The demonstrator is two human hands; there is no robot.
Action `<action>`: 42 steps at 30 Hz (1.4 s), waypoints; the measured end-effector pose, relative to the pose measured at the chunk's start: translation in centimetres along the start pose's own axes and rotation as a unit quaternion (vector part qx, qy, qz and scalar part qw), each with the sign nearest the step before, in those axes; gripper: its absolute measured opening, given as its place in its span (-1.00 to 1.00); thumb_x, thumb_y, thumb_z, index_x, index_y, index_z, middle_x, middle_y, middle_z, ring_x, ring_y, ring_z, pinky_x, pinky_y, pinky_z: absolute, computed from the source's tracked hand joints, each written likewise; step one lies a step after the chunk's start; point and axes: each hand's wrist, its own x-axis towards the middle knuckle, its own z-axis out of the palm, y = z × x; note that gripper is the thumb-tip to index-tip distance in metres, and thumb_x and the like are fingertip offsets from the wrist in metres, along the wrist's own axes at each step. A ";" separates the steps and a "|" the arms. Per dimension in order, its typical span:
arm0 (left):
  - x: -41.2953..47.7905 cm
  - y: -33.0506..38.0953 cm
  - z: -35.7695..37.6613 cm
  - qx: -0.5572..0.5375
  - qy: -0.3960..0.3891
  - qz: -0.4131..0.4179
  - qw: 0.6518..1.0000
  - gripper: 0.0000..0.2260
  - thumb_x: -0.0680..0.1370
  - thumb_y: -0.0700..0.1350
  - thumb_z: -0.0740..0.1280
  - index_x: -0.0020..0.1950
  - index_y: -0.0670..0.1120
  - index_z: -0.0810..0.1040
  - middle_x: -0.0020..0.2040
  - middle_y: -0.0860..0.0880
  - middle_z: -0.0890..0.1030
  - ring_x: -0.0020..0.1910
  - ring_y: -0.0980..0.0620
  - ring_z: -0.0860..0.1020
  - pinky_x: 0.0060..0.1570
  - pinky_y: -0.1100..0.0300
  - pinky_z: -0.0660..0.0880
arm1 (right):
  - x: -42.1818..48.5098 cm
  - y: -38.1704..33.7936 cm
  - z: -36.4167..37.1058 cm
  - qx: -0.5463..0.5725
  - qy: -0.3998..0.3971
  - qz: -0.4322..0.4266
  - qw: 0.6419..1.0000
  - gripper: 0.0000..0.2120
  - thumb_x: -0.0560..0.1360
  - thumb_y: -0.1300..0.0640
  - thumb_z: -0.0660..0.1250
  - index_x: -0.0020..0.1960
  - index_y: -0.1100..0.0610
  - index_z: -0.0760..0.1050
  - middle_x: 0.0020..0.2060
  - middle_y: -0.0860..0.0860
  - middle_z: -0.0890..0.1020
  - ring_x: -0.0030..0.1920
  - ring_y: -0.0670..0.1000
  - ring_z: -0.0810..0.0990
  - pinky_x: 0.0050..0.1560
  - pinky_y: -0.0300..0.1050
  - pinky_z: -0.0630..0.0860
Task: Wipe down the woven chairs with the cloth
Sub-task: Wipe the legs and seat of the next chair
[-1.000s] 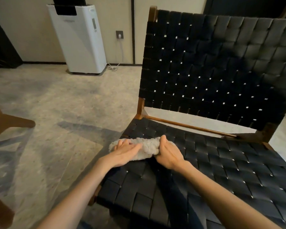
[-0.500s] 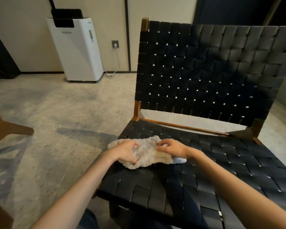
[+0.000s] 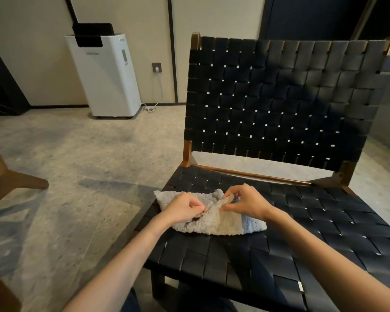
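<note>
Cloth [image 3: 212, 221] is on the seat of the woven chair [image 3: 302, 233], left-front part of the seat, left corner reaching the seat's left edge. Fluffy fabric, grey-beige, with a pale blue patch at its right end, just under the right wrist.

Both hands are on it, close together near the cloth's middle.
- Left hand [image 3: 185, 206]: fingers curled, thumb and forefinger pinching a fold of the cloth. Something dark sits at the fold below the fingertips; can't tell if it's a tag or the seat showing through.
- Right hand [image 3: 245, 203]: thumb and fingers pinching a raised ridge of cloth, lifted a little off the seat. The rest of the cloth lies flat.

Chair: black straps woven over a brown wooden frame, backrest upright and facing the camera, open gap between backrest and seat with a wooden rail across it.

Surroundings (not task items): white appliance [image 3: 104, 75] standing against the wall at back left, wall socket [image 3: 156, 67] just right of it with a cable running down to the floor, wooden leg [image 3: 20, 180] of other furniture at the left edge. Speckled beige floor [image 3: 88, 165].
</note>
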 end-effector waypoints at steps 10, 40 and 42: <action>-1.2 -0.1 -0.9 -0.039 -0.022 -0.038 0.998 -0.41 0.53 0.16 0.28 0.48 -0.02 0.22 0.48 -0.02 0.28 0.44 0.03 0.26 0.34 0.15 0.26 | -1.5 -2.1 -1.8 -0.032 0.073 -0.174 0.981 -0.81 0.45 0.08 0.42 0.00 -0.08 0.47 -0.03 -0.09 0.53 -0.10 -0.08 0.52 -0.10 -0.21 0.52; -1.4 -5.7 -3.6 0.044 0.220 -0.069 0.972 -0.51 0.55 -0.17 0.30 0.46 0.04 0.29 0.44 -0.01 0.31 0.40 -0.02 0.30 0.29 0.07 0.34 | 4.8 2.8 3.4 -0.066 0.141 0.119 0.981 -0.73 0.51 0.11 0.33 0.20 0.04 0.47 0.15 0.05 0.58 0.17 0.12 0.49 0.10 0.05 0.49; -1.3 -5.8 -3.5 0.091 0.226 -0.097 0.965 -0.51 0.54 -0.07 0.31 0.46 0.06 0.29 0.41 -0.03 0.31 0.37 -0.07 0.26 0.20 0.08 0.33 | 4.4 3.6 4.1 -0.071 0.134 0.165 0.974 -0.59 0.51 0.00 0.34 0.31 0.03 0.36 0.28 0.11 0.44 0.30 0.19 0.32 0.18 0.10 0.40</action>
